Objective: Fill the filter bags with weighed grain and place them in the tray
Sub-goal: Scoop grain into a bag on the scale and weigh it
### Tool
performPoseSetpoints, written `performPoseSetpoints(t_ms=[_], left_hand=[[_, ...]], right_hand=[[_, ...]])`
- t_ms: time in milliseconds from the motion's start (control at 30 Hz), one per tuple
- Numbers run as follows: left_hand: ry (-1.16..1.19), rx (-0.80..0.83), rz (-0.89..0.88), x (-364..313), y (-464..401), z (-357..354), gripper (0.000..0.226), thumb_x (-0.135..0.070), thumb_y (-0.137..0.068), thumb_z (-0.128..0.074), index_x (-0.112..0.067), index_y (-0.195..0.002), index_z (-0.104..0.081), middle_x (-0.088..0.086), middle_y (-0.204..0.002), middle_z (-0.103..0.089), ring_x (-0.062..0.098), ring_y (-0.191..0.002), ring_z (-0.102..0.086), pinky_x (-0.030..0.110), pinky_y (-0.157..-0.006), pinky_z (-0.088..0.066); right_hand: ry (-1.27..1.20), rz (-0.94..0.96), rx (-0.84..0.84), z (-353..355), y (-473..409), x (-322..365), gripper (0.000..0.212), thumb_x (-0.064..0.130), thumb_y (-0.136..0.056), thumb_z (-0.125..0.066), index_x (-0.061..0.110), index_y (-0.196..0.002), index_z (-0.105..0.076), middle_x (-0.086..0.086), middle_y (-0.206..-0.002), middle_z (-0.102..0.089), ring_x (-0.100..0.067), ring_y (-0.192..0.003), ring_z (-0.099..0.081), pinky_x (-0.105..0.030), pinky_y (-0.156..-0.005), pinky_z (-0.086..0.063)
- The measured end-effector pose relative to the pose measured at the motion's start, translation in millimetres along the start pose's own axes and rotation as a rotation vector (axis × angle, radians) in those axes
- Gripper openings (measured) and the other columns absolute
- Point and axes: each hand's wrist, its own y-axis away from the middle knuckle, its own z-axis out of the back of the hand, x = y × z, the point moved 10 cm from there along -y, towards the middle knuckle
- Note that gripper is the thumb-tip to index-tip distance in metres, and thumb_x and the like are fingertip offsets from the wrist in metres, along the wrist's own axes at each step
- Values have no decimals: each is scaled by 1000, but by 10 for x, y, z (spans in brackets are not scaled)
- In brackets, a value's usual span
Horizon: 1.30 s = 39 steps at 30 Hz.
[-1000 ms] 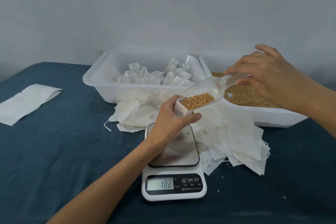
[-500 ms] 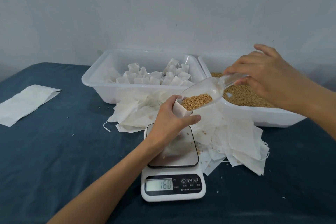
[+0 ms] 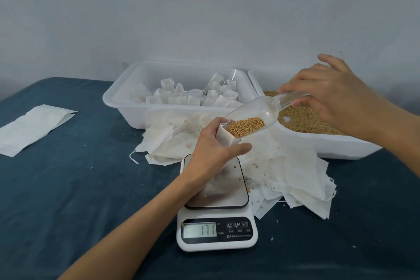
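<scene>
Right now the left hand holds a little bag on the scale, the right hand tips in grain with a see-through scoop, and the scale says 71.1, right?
Almost. The head view shows the scale reading 17.1, not 71.1. The rest holds: the left hand holds the little bag on the scale and the right hand tips in grain with the see-through scoop.

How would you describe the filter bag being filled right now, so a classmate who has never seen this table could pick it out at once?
Start at the white kitchen scale near the table's front edge. Directly above its steel platform, the left hand grips one small white filter bag upright. Unlike the flat empty bags heaped beside the scale or the filled ones in the tray behind, its open mouth meets the clear scoop of grain.
</scene>
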Motion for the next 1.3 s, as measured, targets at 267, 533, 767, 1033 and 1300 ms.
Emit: performPoseSetpoints(t_ms=[267,533,767,1033,1300], left_hand=[[-13,-9,17,18,-12,5,59,-37,-62,-89,-34,-114,-62,0,-124,-69,24,-118,-64,50,-103,-53],[-15,-16,0,-17,-6,10,53,-34,-62,-89,-37,-108,-63,-2,-122,-71,21,-115,-67,47,-101,-55],[-13,-8,0,-16,-1,2,53,-34,-63,-89,-37,-109,-63,-4,-120,-72,20,-111,-69,46,-100,-56],[-2,-10,21,-15,3,11,55,-22,-72,-93,-27,-117,-63,0,-124,-71,23,-116,-66,51,-103,-53],[24,-9,6,-35,9,18,52,-28,-67,-90,-31,-113,-65,-3,-125,-70,15,-115,-67,42,-103,-54]], right_hand=[[12,-4,-5,26,-10,42,29,0,-88,-70,7,-116,-74,-12,-104,-71,-40,-99,-66,-59,-117,-25],[14,-5,-9,20,7,38,29,0,-88,-70,8,-115,-74,-11,-104,-71,-39,-98,-67,-58,-117,-25],[17,-6,-8,17,12,24,30,0,-88,-71,9,-117,-74,-10,-105,-71,-38,-99,-66,-57,-118,-25],[35,3,-29,31,-6,29,27,3,-89,-71,8,-115,-74,-11,-104,-71,-39,-98,-66,-58,-117,-25],[50,8,-40,34,-12,37,28,3,-88,-71,8,-116,-74,-11,-103,-71,-39,-97,-67,-58,-116,-25]])
